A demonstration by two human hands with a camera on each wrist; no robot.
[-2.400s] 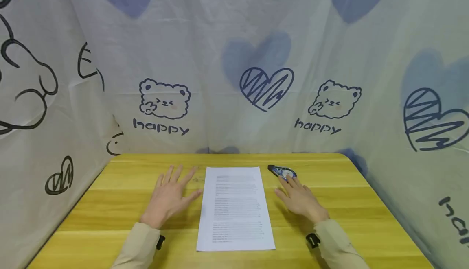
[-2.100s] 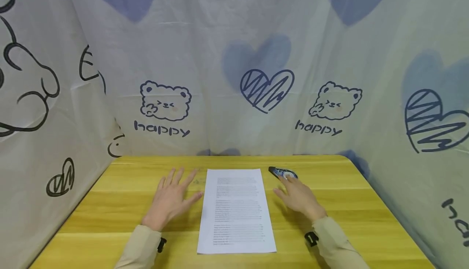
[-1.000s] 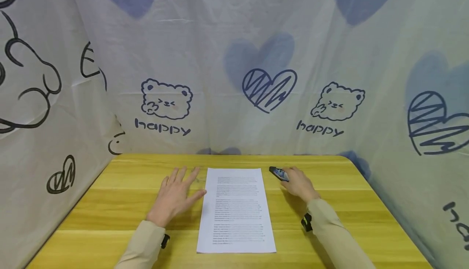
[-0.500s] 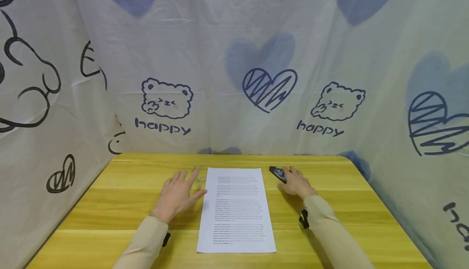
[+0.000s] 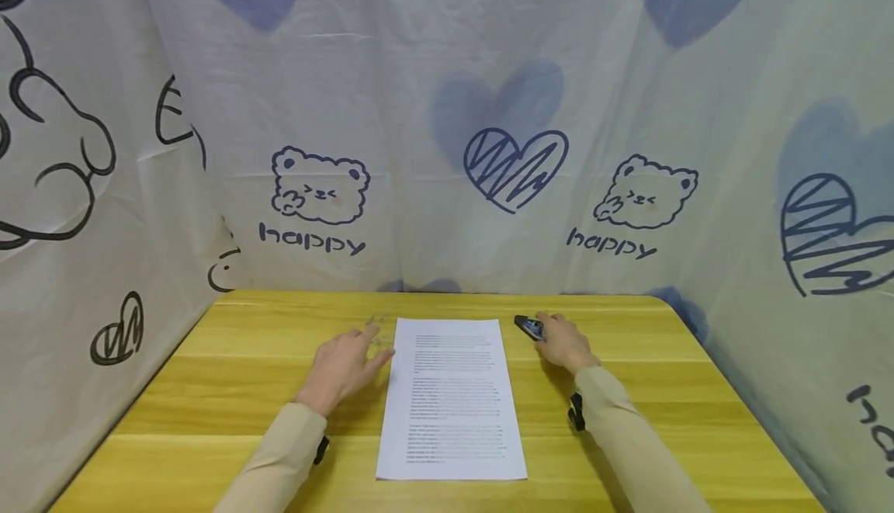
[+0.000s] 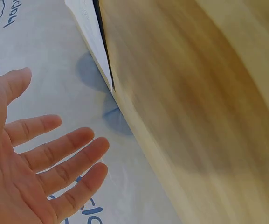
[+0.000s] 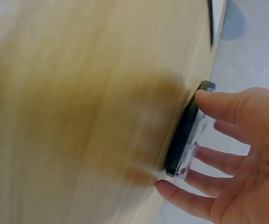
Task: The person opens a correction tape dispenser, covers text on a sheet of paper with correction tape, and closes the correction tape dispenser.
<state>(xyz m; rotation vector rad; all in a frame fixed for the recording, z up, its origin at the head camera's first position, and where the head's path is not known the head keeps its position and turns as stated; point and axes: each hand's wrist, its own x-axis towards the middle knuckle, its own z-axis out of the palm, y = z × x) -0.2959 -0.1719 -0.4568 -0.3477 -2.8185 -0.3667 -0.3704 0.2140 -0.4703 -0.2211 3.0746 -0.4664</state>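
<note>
On the yellow wood-grain table, my right hand (image 5: pixel 564 342) grips a correction tape dispenser (image 5: pixel 532 328), black-tipped with a blue and clear body. In the right wrist view, the thumb lies at one end of the dispenser (image 7: pixel 188 133) and the fingers reach round its far side, close over the tabletop. My left hand (image 5: pixel 341 367) hovers by the left edge of a printed sheet of paper (image 5: pixel 450 412), thumb tip right at that edge. In the left wrist view, the left hand (image 6: pixel 36 158) holds nothing, its fingers spread and slightly bent.
Faint marks (image 5: pixel 380 338) show on the table just left of the sheet. A white curtain (image 5: pixel 419 249) with hearts and bear drawings rises behind the table's back edge and along both sides.
My right hand has gone from resting flat near the dispenser to gripping it, and the dispenser has turned slightly. My left hand has shifted right, its fingers drawing in from a wide spread.
</note>
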